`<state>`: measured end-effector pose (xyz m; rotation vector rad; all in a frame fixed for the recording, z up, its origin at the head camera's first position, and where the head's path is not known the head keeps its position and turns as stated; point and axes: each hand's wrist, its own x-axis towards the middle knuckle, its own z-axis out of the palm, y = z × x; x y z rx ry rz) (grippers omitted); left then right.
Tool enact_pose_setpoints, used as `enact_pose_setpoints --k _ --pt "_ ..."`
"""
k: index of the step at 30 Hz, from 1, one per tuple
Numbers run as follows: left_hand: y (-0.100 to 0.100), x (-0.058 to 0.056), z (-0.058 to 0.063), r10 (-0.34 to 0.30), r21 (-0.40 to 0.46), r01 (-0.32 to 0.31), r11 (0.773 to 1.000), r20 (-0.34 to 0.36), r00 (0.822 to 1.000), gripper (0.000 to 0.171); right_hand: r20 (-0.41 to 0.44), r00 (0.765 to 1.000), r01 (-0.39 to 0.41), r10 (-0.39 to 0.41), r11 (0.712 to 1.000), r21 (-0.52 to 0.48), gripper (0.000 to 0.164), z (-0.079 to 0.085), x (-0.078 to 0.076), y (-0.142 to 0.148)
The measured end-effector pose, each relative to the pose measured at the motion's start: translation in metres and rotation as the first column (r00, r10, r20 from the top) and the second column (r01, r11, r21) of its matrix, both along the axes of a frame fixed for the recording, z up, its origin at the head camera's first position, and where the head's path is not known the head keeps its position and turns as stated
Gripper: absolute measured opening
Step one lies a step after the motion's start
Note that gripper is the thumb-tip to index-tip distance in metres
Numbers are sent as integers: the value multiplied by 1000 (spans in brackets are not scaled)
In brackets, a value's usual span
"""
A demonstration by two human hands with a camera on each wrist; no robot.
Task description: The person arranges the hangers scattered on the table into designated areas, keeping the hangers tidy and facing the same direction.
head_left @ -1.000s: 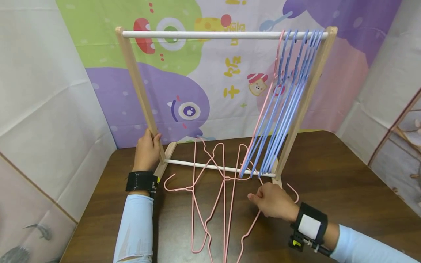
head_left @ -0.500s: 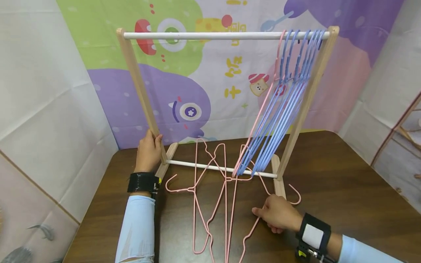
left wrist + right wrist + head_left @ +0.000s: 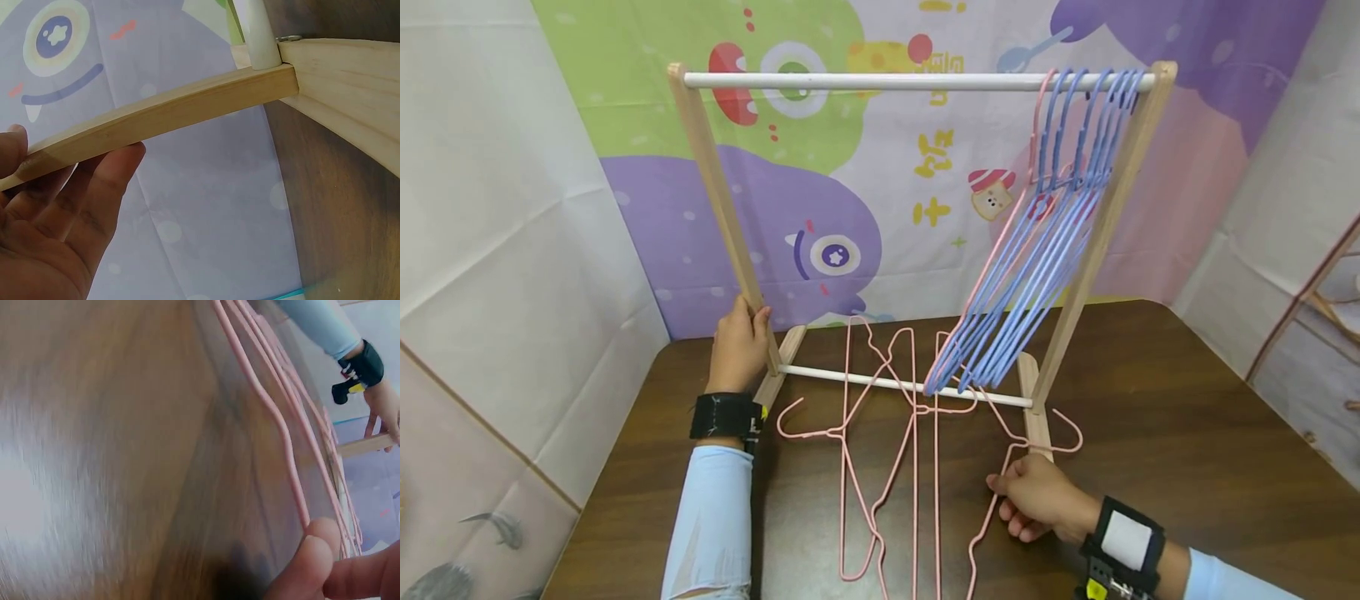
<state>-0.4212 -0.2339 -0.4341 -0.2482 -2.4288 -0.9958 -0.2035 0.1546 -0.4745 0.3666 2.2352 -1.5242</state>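
Observation:
My left hand [image 3: 735, 346] grips the left wooden post [image 3: 715, 179] of a small clothes rack, low down; the left wrist view has its thumb on one side of the post [image 3: 156, 115] and fingers on the other. Over the table on the right, my right hand [image 3: 1043, 502] pinches the shoulder of a pink clothes hanger [image 3: 937, 483] between thumb and finger. In the right wrist view the pinched hanger [image 3: 284, 434] runs into the fingertips. Its hook points right, past the rack's foot. Two other pink hangers [image 3: 842, 508] lie overlapping to its left.
The rack's white top rail [image 3: 865, 81] carries several blue hangers [image 3: 1026, 304] and a pink hanger [image 3: 1034, 154], bunched at its right end and slanting left. A white lower bar [image 3: 850, 377] crosses near the brown table [image 3: 1165, 417]. A cartoon-printed cloth [image 3: 917, 275] hangs behind.
My right hand has moved right and down and now pinches the rightmost pink hanger, which has shifted slightly right. The hung hangers' lower ends have swung left. My left hand stays on the post.

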Motion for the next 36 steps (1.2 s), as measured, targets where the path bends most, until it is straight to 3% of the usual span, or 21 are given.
enact_pose_setpoints --k 3,8,14,20,27,36 --pt "1 0 1 -1 0 1 1000 -2 1000 26 19 1000 -22 24 995 -102 22 1 3 1" --pt "1 0 0 5 -1 -5 1000 -11 1000 25 35 998 -43 56 953 -299 17 2 7 0" --pt "1 0 0 -1 5 1 1000 -8 1000 25 0 999 -41 45 917 -397 18 5 14 -10" --pt "1 2 1 -5 4 5 1000 -10 1000 27 -40 999 -30 14 903 -428 17 9 21 -24" --pt "1 1 1 -9 6 9 1000 -10 1000 26 -122 992 -35 -16 914 -405 19 19 24 -39" --pt "1 2 2 -15 4 15 1000 -16 1000 25 -227 972 -22 -65 931 -363 26 37 17 -59"
